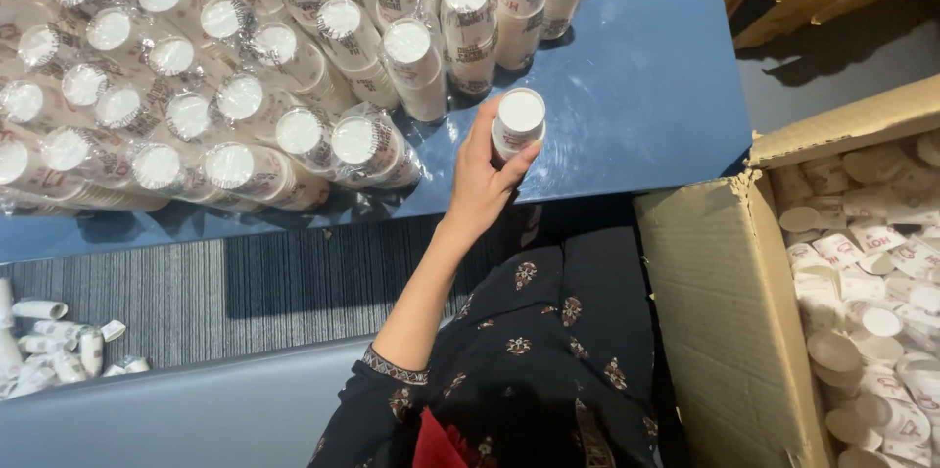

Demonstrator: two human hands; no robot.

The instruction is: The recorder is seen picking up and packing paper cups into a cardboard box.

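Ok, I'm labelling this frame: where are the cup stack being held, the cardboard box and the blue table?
cup stack [518, 116], head view, white upturned base.
cardboard box [725, 302], head view, near side wall.
blue table [636, 76], head view, bare top.

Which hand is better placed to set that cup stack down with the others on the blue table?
The hand in view, apparently the left. It already grips the cup stack over the blue table, right beside the wrapped stacks. The other hand is out of view.

Single head view, looking steeply down, close over blue table [636, 86].
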